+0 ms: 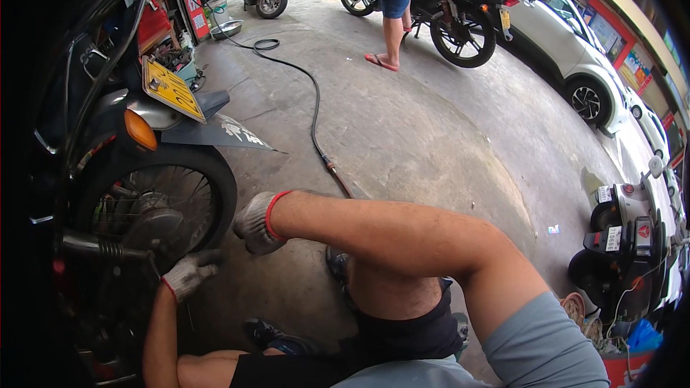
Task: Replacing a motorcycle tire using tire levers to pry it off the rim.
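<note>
My left hand (190, 276), in a soiled white knit glove with a red cuff edge, is at the lower part of a motorcycle's spoked rear wheel (228, 197), near the end of a chrome pipe (108, 247). Its fingers stretch out toward the right, darkened at the tips. On the near side of the tyre is my right hand (260, 223), gloved the same way, with my arm reaching across my raised knee. The fingers of that hand point away and are mostly hidden, so their grip does not show. Above the wheel are a black mudguard (215, 134) and an orange indicator (141, 130).
A black hose (316, 111) with a metal end snakes over the concrete. A person (392, 36) in sandals stands by another motorcycle (463, 32) beside a white car (575, 57). At right are a parked scooter (625, 237) and a red container (632, 370); a metal basin (226, 29) lies far left.
</note>
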`<state>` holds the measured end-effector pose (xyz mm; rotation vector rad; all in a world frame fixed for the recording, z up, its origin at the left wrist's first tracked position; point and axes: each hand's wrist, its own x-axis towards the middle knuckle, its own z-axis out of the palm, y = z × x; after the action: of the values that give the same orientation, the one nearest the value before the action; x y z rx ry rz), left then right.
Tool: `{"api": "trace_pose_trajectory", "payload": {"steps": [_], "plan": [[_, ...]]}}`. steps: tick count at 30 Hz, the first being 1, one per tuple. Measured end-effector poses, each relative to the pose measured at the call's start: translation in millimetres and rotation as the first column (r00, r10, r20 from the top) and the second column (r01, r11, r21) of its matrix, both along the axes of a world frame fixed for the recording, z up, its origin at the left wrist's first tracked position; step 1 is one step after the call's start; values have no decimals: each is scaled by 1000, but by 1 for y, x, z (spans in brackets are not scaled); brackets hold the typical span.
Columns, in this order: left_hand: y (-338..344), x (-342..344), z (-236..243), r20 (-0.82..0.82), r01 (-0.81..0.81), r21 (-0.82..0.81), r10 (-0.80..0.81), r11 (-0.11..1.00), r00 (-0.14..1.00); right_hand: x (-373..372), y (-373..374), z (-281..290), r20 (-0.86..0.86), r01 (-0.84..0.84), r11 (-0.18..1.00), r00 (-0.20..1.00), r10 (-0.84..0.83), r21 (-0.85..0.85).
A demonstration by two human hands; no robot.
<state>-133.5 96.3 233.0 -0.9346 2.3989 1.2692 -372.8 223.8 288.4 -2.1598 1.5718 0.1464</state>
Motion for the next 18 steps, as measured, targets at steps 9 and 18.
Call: {"api": "trace_pose_trajectory", "payload": {"steps": [9, 18], "plan": [[5, -2, 9, 23, 26, -57, -25, 998, 999, -2, 0, -5, -29, 58, 998, 998, -59, -18], [12, -4, 21, -52, 3, -58, -6, 998, 999, 3, -3, -2, -47, 21, 999, 999, -19, 31]]}}
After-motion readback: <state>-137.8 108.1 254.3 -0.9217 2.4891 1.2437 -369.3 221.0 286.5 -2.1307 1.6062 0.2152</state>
